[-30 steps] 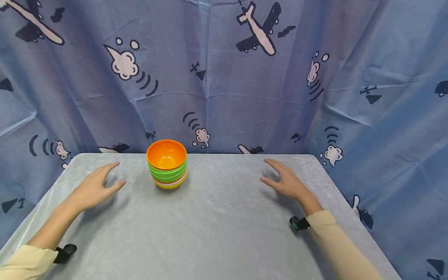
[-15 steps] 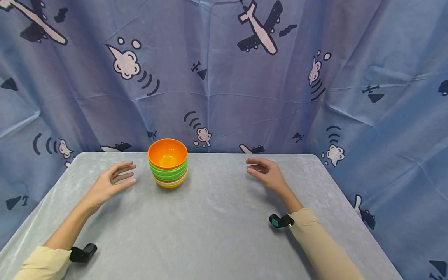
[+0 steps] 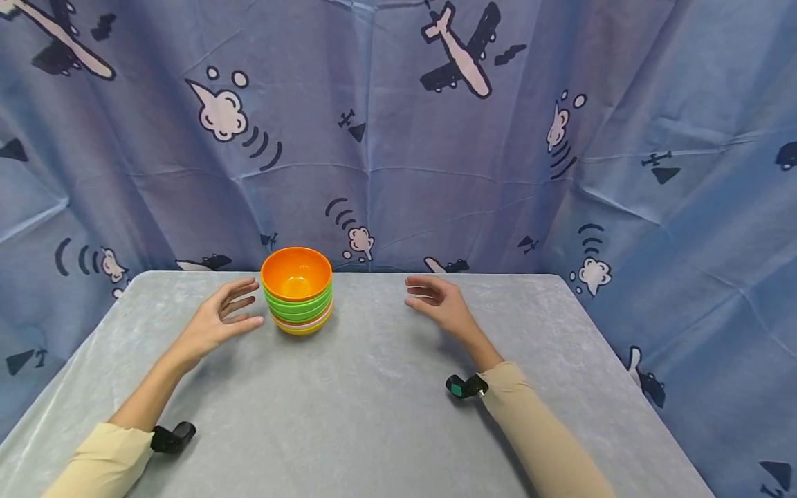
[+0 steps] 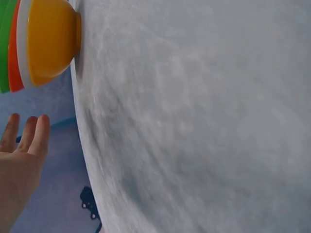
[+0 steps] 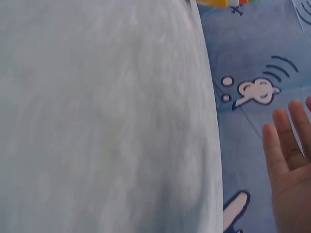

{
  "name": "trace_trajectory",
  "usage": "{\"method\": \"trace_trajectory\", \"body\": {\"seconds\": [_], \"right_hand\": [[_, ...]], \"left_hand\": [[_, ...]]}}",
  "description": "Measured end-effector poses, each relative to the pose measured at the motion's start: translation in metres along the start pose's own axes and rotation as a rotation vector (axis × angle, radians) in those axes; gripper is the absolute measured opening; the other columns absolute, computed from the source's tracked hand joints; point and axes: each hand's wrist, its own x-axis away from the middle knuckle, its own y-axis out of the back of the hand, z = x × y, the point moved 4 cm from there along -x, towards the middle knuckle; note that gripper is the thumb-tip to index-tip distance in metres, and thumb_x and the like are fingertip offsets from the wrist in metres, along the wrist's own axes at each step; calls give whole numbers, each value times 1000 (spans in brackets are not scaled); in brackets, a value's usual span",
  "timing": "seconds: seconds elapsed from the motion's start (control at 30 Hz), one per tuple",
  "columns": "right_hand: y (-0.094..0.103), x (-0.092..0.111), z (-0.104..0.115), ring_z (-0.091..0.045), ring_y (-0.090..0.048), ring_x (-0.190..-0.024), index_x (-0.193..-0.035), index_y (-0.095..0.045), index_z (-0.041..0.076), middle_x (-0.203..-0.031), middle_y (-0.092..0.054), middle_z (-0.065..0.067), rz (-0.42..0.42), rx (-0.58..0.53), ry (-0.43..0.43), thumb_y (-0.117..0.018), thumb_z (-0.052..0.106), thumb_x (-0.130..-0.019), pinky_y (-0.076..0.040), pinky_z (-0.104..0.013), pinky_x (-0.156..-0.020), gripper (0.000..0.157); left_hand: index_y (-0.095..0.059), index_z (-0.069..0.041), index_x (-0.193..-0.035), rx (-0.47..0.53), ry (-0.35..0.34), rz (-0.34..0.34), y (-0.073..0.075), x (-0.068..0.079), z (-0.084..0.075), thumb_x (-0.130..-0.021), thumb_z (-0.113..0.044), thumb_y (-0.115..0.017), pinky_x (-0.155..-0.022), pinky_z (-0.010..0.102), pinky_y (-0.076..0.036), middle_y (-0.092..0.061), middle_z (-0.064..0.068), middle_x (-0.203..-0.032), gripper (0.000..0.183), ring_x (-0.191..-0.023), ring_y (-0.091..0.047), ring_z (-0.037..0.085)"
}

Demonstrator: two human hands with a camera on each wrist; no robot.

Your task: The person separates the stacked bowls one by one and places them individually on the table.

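A stack of nested bowls (image 3: pixel 297 277) stands at the back left of the table, orange on top, green ones in the middle, then orange, white and yellow at the bottom. My left hand (image 3: pixel 214 323) is just left of the stack, fingers spread and relaxed, fingertips close to the bowls' side. The left wrist view shows the yellow bowl (image 4: pixel 51 41) beyond the fingers (image 4: pixel 39 136). To the right of the stack, farther off, my right hand (image 3: pixel 443 308) hovers with loosely bent fingers and nothing in it. In the right wrist view only a sliver of the bowls (image 5: pixel 214 2) shows.
The table (image 3: pixel 349 415) has a pale grey cloth cover. Behind it and along the sides hangs a blue curtain (image 3: pixel 398 124) printed with planes and clouds. Each wrist carries a small black camera, such as the left one (image 3: pixel 173 438).
Both hands have moved inward toward the bowl stack: the left hand to the right, almost up to the bowls, the right hand to the left. The bowls have stayed in place.
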Motion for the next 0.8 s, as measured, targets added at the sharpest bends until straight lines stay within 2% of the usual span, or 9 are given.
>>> {"method": "trace_trajectory", "body": {"seconds": [0.2,0.37,0.57,0.8], "right_hand": [[-21,-14,6,-49,-48,-110,-123,-52,-12,-119,-53,-28,28,-2,25,-69,0,-84,-45,-49,-90,44],[-37,-23,10,-49,-46,-113,-125,-51,-10,-122,-51,-28,61,-28,38,-68,1,-84,-40,-55,-92,46],[-52,-31,13,-44,-46,-115,-129,-50,-3,-126,-50,-24,88,-5,0,-71,6,-84,-39,-54,-94,51],[-67,-41,17,-38,-46,-118,-135,-45,3,-132,-48,-18,142,-12,-28,-73,8,-82,-38,-52,-96,60]], "left_hand": [[-30,-17,-145,-3,-7,10,-8,-6,-4,-83,-18,-74,-97,49,-37,-33,7,-144,76,-129,-34,32],[-31,-16,-145,33,-16,4,-12,-10,-13,-82,-13,-75,-98,51,-36,-35,8,-142,77,-128,-35,29],[-30,-9,-144,61,-4,13,-18,-7,-35,-82,-10,-74,-98,55,-33,-34,14,-142,77,-129,-33,33],[-30,-9,-144,69,-6,16,-20,-9,-40,-82,-11,-74,-99,54,-33,-34,13,-142,77,-129,-33,33]]}}
